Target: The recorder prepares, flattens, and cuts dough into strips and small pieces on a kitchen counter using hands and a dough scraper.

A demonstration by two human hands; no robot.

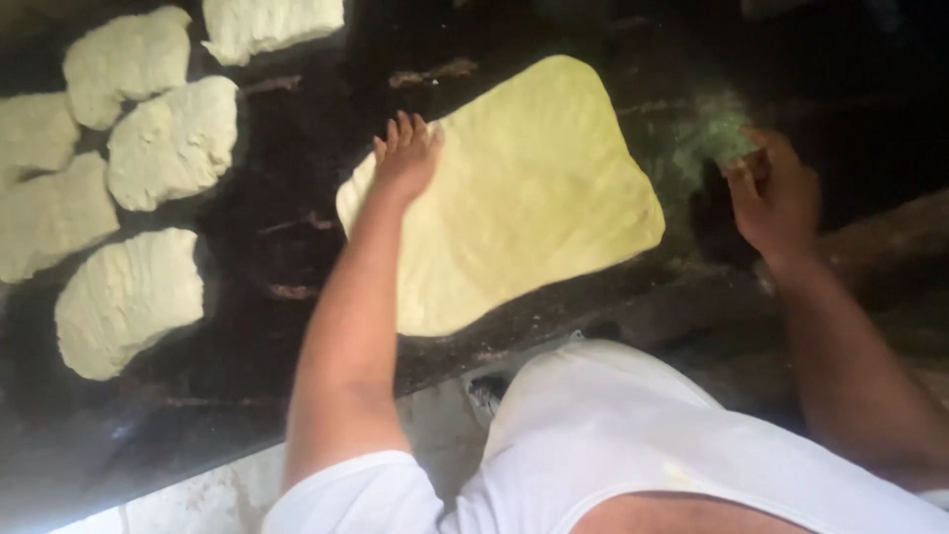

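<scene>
A large flat sheet of pale yellow dough (524, 193) lies spread on a dark wooden worktop (277, 247). My left hand (405, 153) rests flat on the sheet's upper left edge, fingers together and pointing away from me. My right hand (771, 193) hovers to the right of the sheet, off the dough, over a patch of greenish flour dust (702, 138). Its fingers are curled and blurred; I cannot make out anything in them.
Several thick white dough pieces (129, 297) lie in a cluster at the left, more at the top left (272, 25). The worktop's near edge runs diagonally; below it show a pale floor (198, 494) and my white clothing (613, 435).
</scene>
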